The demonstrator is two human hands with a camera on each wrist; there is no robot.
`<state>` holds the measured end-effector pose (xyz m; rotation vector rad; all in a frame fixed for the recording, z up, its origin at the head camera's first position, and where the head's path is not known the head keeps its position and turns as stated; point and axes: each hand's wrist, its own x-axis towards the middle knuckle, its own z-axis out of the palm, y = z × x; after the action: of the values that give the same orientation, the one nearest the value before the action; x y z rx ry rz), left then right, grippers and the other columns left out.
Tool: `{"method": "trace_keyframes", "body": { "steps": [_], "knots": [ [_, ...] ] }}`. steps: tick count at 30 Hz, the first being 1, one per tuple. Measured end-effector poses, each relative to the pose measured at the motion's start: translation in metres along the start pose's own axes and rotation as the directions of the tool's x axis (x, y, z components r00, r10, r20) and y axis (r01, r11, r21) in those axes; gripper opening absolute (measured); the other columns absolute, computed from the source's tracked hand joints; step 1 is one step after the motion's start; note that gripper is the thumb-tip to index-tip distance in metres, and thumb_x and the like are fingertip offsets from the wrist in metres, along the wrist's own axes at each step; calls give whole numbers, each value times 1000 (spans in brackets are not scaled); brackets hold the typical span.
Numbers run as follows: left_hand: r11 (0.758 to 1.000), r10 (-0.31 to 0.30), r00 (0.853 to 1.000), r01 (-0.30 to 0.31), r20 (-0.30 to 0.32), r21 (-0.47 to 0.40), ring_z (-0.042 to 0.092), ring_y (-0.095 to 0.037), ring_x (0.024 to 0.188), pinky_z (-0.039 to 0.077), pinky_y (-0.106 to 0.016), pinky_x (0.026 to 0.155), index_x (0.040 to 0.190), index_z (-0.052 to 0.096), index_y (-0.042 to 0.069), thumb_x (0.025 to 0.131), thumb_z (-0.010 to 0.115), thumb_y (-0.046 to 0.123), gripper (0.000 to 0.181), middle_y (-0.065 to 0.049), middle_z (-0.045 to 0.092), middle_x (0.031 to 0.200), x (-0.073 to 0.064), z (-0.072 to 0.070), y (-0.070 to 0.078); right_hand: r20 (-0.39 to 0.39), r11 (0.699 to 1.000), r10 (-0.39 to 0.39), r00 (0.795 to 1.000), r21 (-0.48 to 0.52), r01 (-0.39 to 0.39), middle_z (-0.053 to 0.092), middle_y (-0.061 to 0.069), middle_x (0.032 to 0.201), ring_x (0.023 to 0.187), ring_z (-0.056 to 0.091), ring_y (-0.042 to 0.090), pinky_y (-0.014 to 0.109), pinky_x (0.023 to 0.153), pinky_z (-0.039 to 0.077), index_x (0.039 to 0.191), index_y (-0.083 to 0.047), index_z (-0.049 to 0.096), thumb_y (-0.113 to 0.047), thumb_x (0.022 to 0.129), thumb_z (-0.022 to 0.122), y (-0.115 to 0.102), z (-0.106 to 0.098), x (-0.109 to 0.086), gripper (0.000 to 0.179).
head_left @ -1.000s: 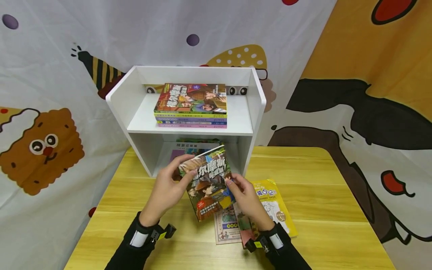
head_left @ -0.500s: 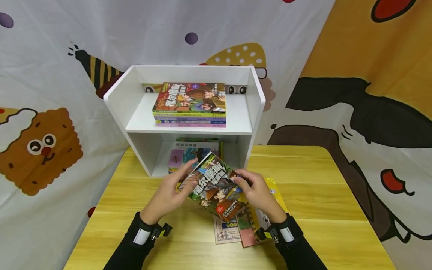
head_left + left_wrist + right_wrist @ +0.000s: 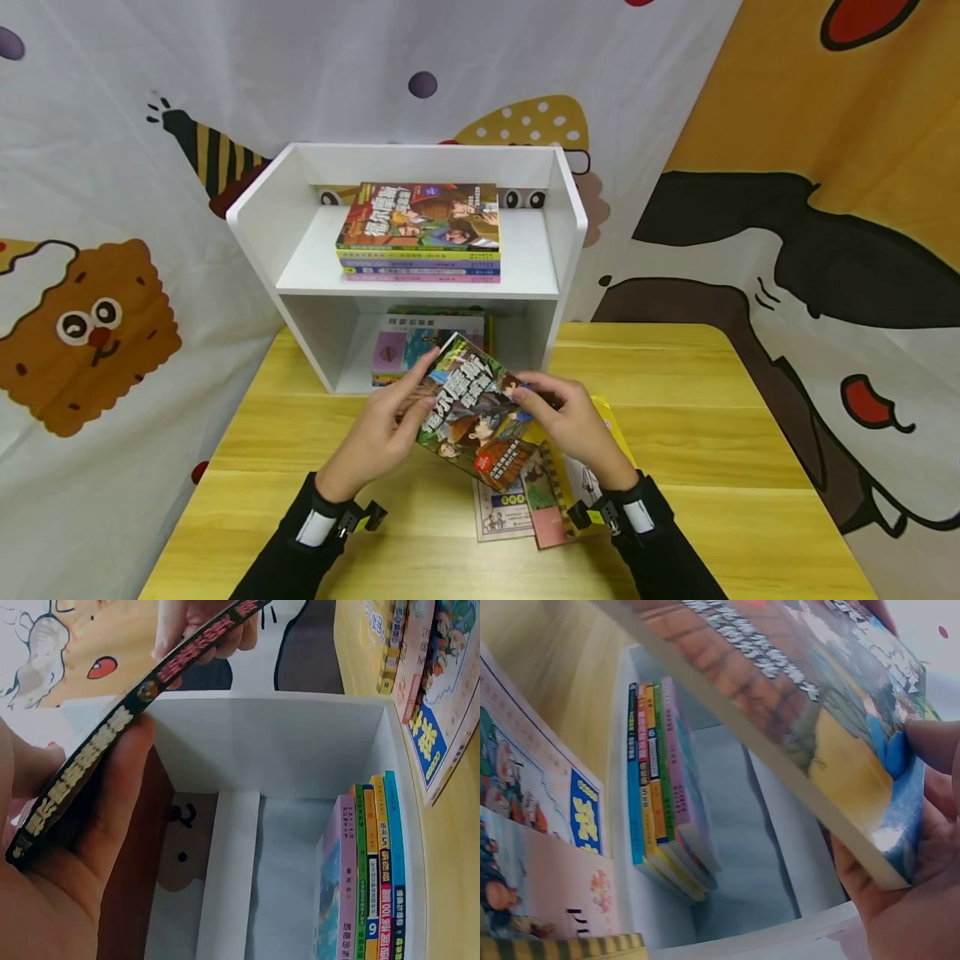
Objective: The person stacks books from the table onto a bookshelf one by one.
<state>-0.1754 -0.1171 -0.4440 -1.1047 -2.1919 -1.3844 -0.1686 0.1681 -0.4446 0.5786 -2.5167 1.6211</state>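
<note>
Both hands hold one illustrated paperback book (image 3: 480, 417) tilted above the table, in front of the white shelf. My left hand (image 3: 378, 433) grips its left side, thumb on the cover and fingers behind. At the opposite edge my right hand (image 3: 577, 425) pinches it, thumb on the front. The left wrist view shows the dark spine of the book (image 3: 90, 750) lying between thumb and fingers. Seen from the right wrist, the page edge of the book (image 3: 780, 765) faces the camera. Below it, a yellow book (image 3: 618, 433) and pinkish books (image 3: 551, 508) lie overlapping on the table, partly hidden.
A white two-tier shelf (image 3: 300, 250) stands at the back of the wooden table (image 3: 675, 467). Its upper tier bears a stack of books (image 3: 420, 218); its lower tier holds another stack (image 3: 397, 342), partly hidden by the held book. A printed cloth (image 3: 360, 75) hangs behind.
The held book has turned, its top swinging left and its lower end right. The right hand has shifted slightly right and up, uncovering more of the lower stack.
</note>
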Motion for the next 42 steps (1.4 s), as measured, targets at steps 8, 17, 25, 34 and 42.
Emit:
{"method": "trace_keyframes", "body": {
  "steps": [8,17,25,34,42],
  "knots": [
    [990,-99,986,85,-132,-112,28,-2,39,30,-20,36,155,25,13,98,48,-6,64,7,32,56,-2,-8,2,-318,968,-90,944,193,157,62,20,118,87,58,36,29,70,49,140,-5,48,-3,98,55,7,4,0,43],
    [967,-172,937,102,-304,-232,29,-7,45,34,-26,48,155,21,13,98,44,-10,66,-3,32,59,6,-26,28,-259,957,-53,964,262,123,49,11,138,112,56,27,39,90,49,153,-14,31,-11,102,49,-9,15,-3,54],
    [929,-317,888,220,-332,-299,43,-7,45,31,-29,35,156,21,21,102,45,3,62,-1,28,156,3,-27,32,-143,923,-79,987,363,127,47,11,74,58,41,19,30,52,39,157,-21,12,-8,103,45,-21,38,-5,64],
    [887,-408,829,261,-382,-381,26,-11,40,26,-29,35,155,22,28,101,47,4,64,4,59,111,-1,-24,25,-51,815,-115,992,565,123,54,29,64,55,59,44,51,51,52,156,-29,-5,-3,105,35,-25,57,-8,69],
    [905,-362,864,235,-349,-355,50,-10,67,42,-24,53,155,18,28,101,49,7,66,-3,58,119,19,-43,35,-86,825,-152,985,537,174,44,13,51,49,56,36,47,47,51,156,-28,-2,-5,106,33,-49,47,13,66]
  ]
}}
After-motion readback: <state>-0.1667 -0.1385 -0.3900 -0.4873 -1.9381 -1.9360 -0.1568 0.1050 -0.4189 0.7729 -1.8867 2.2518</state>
